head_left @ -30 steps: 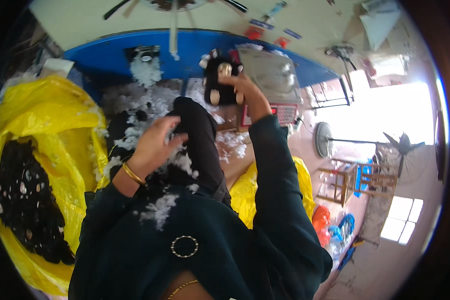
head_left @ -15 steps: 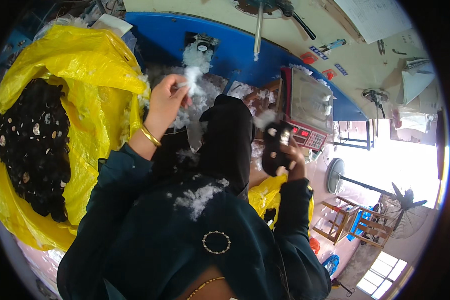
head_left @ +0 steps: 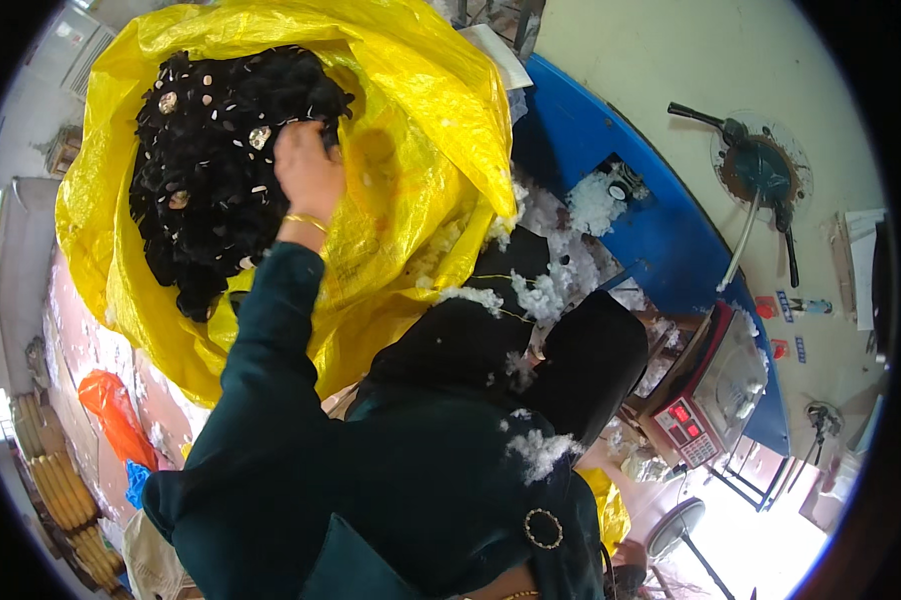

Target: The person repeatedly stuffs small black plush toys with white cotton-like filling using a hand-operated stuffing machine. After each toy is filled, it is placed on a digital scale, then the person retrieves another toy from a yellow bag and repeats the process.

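Note:
A large yellow woven sack stands open at the left. Inside it lies a heap of small black plush pieces with pale and shiny patches. My left hand, a gold bangle on its wrist, reaches into the sack and touches the right side of the heap. Its fingers are stretched over the pieces, slightly blurred, and no piece shows in its grasp. Far down at the lower right, my right hand is beside a second yellow bag. Its fingers are too small and hidden to read.
White fluffy stuffing clings to my lap and the blue table edge. A red scale with a keypad stands right of my knees. A lever fixture is mounted on the pale tabletop. An orange bag lies on the floor.
The view has swung left. My left hand has left the white stuffing for the black heap. My right hand, which held a black plush piece, is now down by the second yellow bag.

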The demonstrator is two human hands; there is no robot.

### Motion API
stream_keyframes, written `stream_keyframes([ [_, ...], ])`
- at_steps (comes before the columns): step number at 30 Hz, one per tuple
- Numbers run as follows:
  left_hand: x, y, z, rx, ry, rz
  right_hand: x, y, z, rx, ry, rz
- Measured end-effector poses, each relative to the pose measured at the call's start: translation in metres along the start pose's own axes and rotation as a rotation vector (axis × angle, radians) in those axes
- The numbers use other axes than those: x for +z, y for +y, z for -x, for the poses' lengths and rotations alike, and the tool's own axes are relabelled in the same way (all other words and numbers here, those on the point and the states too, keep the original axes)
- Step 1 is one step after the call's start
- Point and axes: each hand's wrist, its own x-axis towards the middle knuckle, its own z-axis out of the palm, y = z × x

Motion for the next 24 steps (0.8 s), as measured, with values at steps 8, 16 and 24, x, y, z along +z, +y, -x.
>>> stream_keyframes([
  [8, 0.019, -0.086, -0.027, -0.09, -0.253, -0.305, 0.134, -0.196, 0.02, -0.833, 0.222, 0.756],
  [16, -0.048, -0.015, 0.009, -0.471, -0.387, 1.14, 0.316, -0.342, 0.192, -1.169, -0.468, 0.276],
  [24, -0.082, 0.182, 0.078, -0.393, -0.748, 1.718, 0.46, -0.384, 0.254, -1.019, -0.983, -0.141],
])
